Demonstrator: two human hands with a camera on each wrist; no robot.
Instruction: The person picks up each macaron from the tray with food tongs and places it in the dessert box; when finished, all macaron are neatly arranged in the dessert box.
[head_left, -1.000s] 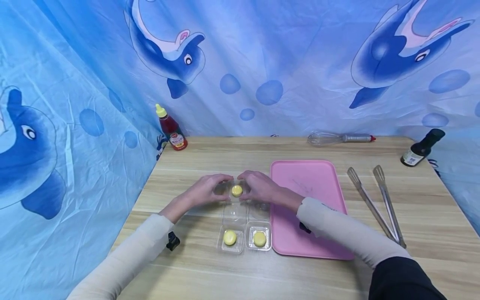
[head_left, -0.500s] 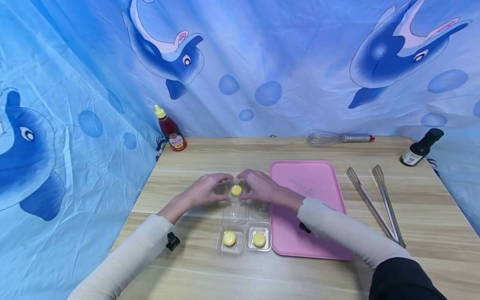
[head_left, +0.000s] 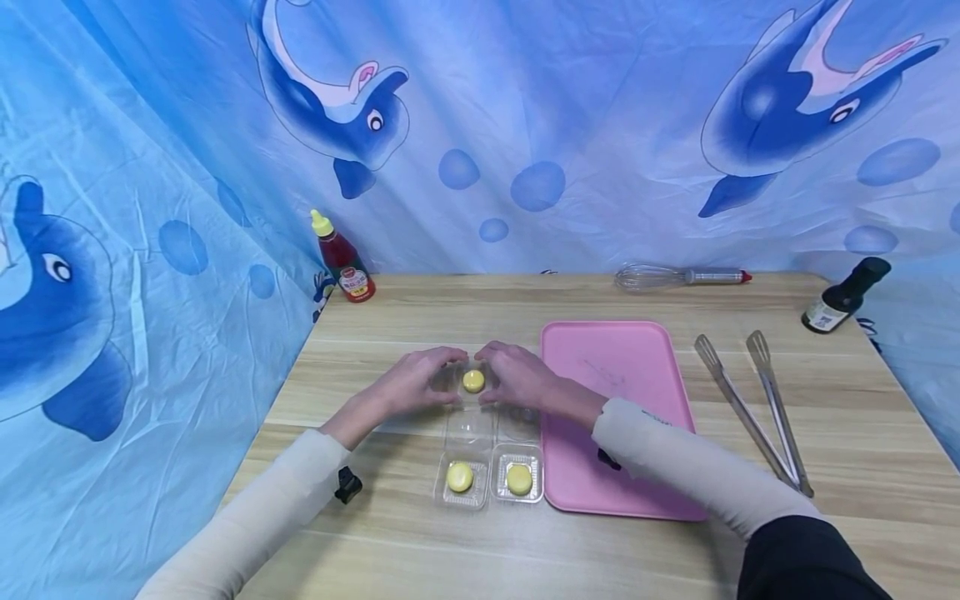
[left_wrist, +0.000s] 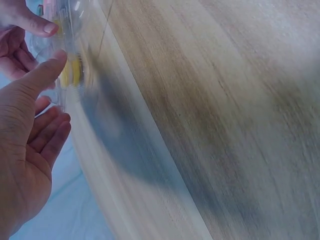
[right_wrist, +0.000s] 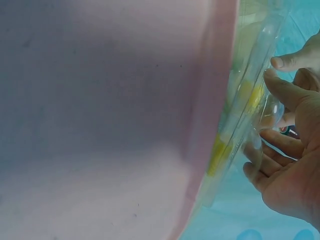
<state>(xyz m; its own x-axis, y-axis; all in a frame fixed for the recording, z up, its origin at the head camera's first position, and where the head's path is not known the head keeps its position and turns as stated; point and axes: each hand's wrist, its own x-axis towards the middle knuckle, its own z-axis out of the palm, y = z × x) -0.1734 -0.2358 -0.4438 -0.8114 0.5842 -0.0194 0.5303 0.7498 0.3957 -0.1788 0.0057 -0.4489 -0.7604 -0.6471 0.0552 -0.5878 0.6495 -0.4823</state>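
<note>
Clear plastic box [head_left: 472, 399], yellow macaron [head_left: 473, 381] inside, sits left of the pink tray [head_left: 611, 362], left hand [head_left: 408, 379] and right hand [head_left: 522, 375] gripping opposite sides between thumbs and fingers; likely light, flexible, slick, contents crumbly, so best held by its rim, unsqueezed.

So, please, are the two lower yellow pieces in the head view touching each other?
Apart. The head view shows the left yellow piece and the right yellow piece in separate clear containers, with a plain gap between the pieces.
</note>
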